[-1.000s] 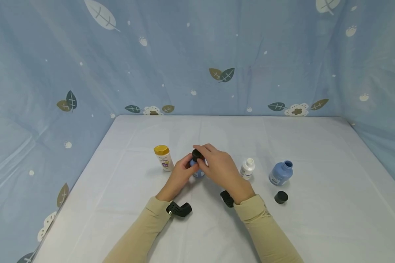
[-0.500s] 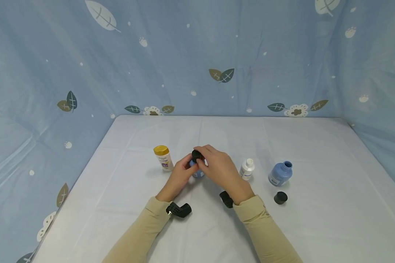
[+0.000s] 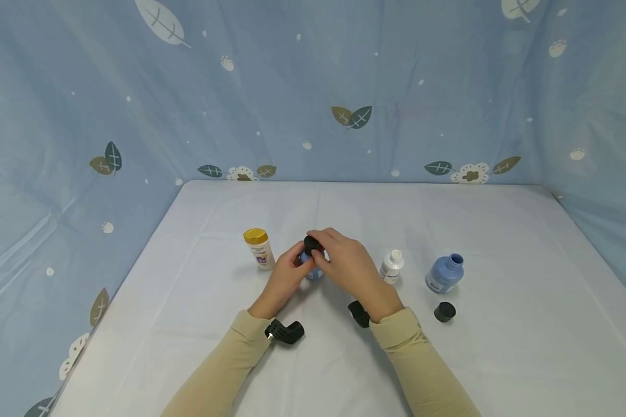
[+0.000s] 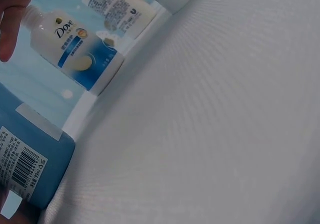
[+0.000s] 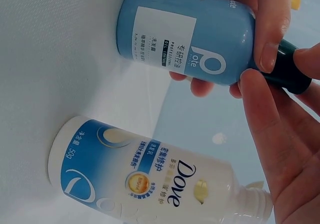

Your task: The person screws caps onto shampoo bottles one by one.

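A small blue Pote bottle (image 3: 315, 273) stands upright on the table at the middle, its label showing in the right wrist view. My left hand (image 3: 283, 279) grips its side near the shoulder. At its neck sits a black cap (image 3: 310, 244), which my right hand (image 3: 350, 269) pinches between thumb and fingers. The same blue bottle (image 4: 30, 154) fills the lower left of the left wrist view. Just right of my right hand stands a white Dove bottle (image 3: 392, 265) without a cap, its bare threaded neck (image 5: 257, 201) seen in the right wrist view.
Left of my hands stands a white bottle with a gold cap (image 3: 256, 237). On the right is another blue bottle (image 3: 445, 274) with an open mouth, and a loose black cap (image 3: 445, 312) lies in front of it. Patterned blue curtain (image 3: 292, 87) surrounds the table.
Almost nothing differs: both hands stay on the blue bottle and its black cap, with only tiny finger shifts. The whole head view shifts slightly.
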A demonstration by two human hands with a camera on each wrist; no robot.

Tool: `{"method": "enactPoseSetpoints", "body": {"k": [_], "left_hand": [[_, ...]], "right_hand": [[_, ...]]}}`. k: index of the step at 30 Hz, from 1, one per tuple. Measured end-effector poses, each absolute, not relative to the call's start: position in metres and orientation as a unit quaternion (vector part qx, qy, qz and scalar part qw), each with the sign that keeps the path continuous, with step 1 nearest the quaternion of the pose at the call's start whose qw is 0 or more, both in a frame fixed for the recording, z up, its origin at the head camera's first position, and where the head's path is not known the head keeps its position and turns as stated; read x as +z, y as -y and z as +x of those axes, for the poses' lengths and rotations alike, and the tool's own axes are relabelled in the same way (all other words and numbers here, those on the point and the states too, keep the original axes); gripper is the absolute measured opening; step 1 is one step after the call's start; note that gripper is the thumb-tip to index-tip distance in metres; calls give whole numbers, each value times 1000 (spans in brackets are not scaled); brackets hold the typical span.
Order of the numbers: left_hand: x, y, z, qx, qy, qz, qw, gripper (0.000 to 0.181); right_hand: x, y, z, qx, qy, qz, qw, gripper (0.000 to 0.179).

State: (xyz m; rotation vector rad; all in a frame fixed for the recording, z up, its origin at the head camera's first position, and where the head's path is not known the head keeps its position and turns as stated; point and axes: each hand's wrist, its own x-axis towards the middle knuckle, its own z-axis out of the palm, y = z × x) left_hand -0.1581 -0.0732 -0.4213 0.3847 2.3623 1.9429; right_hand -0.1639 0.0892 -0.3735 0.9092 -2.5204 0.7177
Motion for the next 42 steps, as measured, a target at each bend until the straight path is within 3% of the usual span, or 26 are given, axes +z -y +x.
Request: {"method": "enactPoseSetpoints", "body": {"k": [12, 22, 30, 42], "left_hand": [[-408, 70, -151, 619, -774, 126, 32, 38], [-408, 70, -152, 616, -776, 132, 43, 31], [-406, 70, -151, 605, -785, 127, 42, 31], [-420, 73, -157, 606, -785, 129, 35, 38]], "right_hand": [[-372, -88, -164, 249, 889, 336, 186, 42], [-374, -87, -162, 256, 901, 294, 189, 37], [-373, -84, -159, 254, 911, 273, 176, 49], [-367, -89, -161, 223, 897, 341, 169, 52]]}}
